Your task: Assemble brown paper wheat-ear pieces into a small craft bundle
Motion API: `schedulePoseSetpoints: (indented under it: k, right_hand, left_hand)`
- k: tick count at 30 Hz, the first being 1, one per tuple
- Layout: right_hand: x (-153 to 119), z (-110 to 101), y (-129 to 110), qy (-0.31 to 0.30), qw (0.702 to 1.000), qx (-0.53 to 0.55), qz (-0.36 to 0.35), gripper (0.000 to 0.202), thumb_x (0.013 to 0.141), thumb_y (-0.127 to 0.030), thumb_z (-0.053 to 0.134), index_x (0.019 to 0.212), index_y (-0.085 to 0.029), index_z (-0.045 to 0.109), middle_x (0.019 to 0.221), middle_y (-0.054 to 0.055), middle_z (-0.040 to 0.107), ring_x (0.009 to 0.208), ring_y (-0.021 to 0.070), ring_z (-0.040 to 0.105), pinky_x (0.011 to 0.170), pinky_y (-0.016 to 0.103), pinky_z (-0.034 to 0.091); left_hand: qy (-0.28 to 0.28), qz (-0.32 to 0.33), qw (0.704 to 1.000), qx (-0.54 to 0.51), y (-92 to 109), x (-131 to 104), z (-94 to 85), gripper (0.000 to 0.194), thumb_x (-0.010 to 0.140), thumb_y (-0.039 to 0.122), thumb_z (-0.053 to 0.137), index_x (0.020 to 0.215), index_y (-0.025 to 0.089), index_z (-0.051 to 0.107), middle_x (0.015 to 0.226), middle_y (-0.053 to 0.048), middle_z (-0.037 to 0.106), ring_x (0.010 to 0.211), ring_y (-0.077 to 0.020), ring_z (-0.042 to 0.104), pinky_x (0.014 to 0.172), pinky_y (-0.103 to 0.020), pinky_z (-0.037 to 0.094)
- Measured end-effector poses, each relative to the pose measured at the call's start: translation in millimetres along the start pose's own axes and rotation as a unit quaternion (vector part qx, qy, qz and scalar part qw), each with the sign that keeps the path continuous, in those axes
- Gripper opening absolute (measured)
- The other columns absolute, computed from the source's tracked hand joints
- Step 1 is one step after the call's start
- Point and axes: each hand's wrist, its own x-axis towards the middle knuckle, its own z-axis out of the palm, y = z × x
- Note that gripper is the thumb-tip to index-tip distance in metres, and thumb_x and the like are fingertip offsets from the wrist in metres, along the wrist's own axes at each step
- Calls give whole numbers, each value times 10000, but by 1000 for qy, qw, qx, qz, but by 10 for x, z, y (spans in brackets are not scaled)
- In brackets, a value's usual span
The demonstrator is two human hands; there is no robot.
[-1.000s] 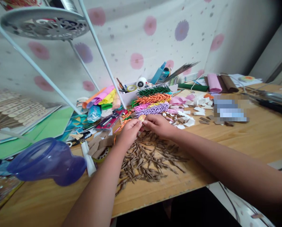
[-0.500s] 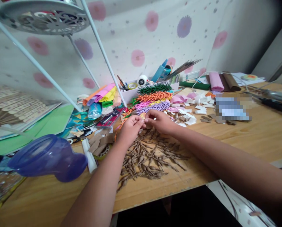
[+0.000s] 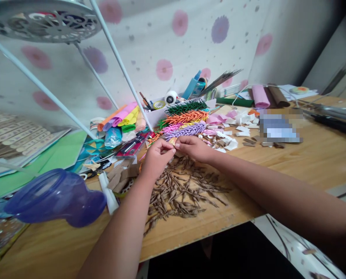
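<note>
My left hand [image 3: 158,158] and my right hand [image 3: 194,148] meet fingertip to fingertip above the desk. Both are closed in a pinch on a small yellowish-tan piece [image 3: 172,142], mostly hidden by the fingers; its material is hard to make out. Below them spreads a loose pile of twisted brown paper strips [image 3: 180,190]. Just beyond my fingers lie bundles of twisted strips, purple [image 3: 187,131], orange [image 3: 187,117] and dark green [image 3: 187,107]. White paper scraps [image 3: 229,143] are scattered to the right of my right hand.
A purple translucent plastic container [image 3: 57,197] stands at the left, near green sheets [image 3: 59,155]. A white stand [image 3: 117,58] rises behind coloured paper rolls [image 3: 123,116]. At the back is a white box [image 3: 155,117] of tools. Pink and brown rolls [image 3: 261,97] lie at the far right.
The view has shifted slightly, so most things sit a little further left. My fingertips remain together on the small piece, with the right fingers slightly straighter.
</note>
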Motion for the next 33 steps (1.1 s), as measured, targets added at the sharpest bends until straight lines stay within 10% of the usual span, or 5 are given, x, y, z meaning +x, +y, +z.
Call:
schedulePoseSetpoints:
  k: [9,23,33]
  right_hand:
    - [-6,7,-29,24,984,163,71,120,663,-258,486,624,-154,439,442,-74,383,385,42,314,388,177,212]
    - [10,-9,71,-8,992,122,37,78,670,-203,494,667,-142,446,552,-50,480,490,48,407,486,187,305]
    - [30,-59,56,11,997,36,71,89,658,-218,509,665,-142,463,531,-52,465,476,48,401,464,180,305]
  left_hand:
    - [8,36,996,81,157,-49,-2,126,720,253,498,817,177,528,798,-10,564,731,-118,535,652,-213,423]
    - [-35,-119,992,27,-6,13,-32,211,717,353,490,734,153,555,652,3,583,597,-117,548,567,-227,431]
    - [-30,-114,993,27,-35,15,-24,175,663,268,554,799,159,567,680,-2,599,625,-117,560,596,-237,441]
